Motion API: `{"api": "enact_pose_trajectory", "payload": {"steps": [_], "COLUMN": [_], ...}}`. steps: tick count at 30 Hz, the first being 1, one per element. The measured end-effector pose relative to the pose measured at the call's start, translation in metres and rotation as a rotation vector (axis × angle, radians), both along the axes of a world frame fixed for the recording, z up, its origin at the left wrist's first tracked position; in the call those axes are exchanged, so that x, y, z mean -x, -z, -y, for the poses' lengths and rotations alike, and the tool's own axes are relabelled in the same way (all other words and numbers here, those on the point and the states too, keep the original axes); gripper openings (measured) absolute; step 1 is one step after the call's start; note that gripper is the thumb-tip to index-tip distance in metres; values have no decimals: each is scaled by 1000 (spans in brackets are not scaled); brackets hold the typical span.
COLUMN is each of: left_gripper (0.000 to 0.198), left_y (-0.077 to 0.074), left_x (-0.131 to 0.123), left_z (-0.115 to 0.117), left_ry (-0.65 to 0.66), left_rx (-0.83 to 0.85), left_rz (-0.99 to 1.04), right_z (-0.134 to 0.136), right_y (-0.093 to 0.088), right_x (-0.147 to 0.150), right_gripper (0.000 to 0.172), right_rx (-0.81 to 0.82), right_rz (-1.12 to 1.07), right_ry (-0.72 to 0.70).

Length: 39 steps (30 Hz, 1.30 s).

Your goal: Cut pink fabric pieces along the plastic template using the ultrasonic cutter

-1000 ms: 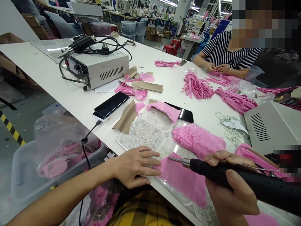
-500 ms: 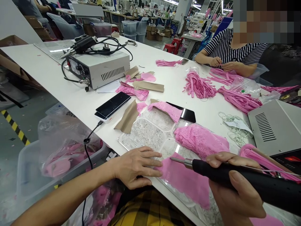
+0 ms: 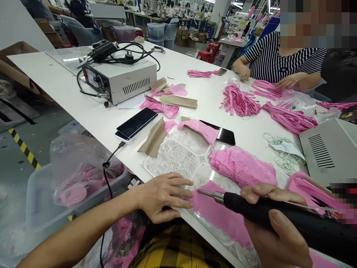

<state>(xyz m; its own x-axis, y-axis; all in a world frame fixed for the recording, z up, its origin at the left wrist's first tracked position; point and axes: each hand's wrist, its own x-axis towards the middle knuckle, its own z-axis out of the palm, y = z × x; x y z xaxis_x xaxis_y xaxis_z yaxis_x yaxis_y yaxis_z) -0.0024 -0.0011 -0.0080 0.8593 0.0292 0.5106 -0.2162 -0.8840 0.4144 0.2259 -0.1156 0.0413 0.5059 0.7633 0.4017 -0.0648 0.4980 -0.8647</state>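
My left hand (image 3: 163,196) lies flat with fingers stretched out, pressing the left edge of a pink lace piece (image 3: 220,216) onto a clear glass plate (image 3: 170,158) at the table's near edge. My right hand (image 3: 276,230) is wrapped round a black hand-held cutting tool (image 3: 279,217). The tool's metal tip (image 3: 205,193) rests on the pink lace, just right of my left fingertips. A heap of pink lace (image 3: 241,167) lies on the plate behind the tool.
A grey control box (image 3: 122,80) with a second tool and cables stands at the back left, another grey box (image 3: 329,149) at the right. Two phones (image 3: 136,124) (image 3: 225,136), beige strips and pink elastic bundles (image 3: 240,102) lie about. A person in a striped shirt (image 3: 279,61) works opposite. Plastic bins (image 3: 75,178) stand left.
The tool's tip has slid a little left toward my left fingers. The person opposite has spread both hands apart. The view has shifted slightly.
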Motion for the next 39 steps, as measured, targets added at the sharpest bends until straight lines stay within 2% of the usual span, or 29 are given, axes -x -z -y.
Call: {"api": "enact_pose_trajectory", "payload": {"steps": [9, 11, 15, 18, 20, 26, 30, 39], "left_gripper": [32, 33, 32, 31, 32, 35, 36, 34], "left_y": [-3, -5, -12, -15, -15, -9, -6, -8], "left_x": [1, 2, 1, -8, -19, -49, -50, -49], "left_z": [1, 1, 2, 1, 0, -6, -7, -6], "left_ry": [-8, -12, -61, -123, -135, -136, -150, -152], "left_rx": [16, 21, -1, -66, -95, -127, -133, -143], "left_rz": [-11, 1, -12, -42, -77, -240, -258, -235], "right_z": [-3, -5, -5, 1, 5, 6, 2, 1], "right_y": [3, -1, -15, -22, -19, -3, 1, 1], "right_x": [0, -3, -22, -39, -45, -41, -38, -38], "right_gripper": [10, 11, 14, 15, 15, 11, 11, 11], "right_rx": [4, -3, -42, -51, -50, -66, -77, -65], "right_rz": [12, -11, -71, -83, -86, -44, -35, -22], "right_ry": [-27, 21, 208, 327, 359, 266, 216, 211]}}
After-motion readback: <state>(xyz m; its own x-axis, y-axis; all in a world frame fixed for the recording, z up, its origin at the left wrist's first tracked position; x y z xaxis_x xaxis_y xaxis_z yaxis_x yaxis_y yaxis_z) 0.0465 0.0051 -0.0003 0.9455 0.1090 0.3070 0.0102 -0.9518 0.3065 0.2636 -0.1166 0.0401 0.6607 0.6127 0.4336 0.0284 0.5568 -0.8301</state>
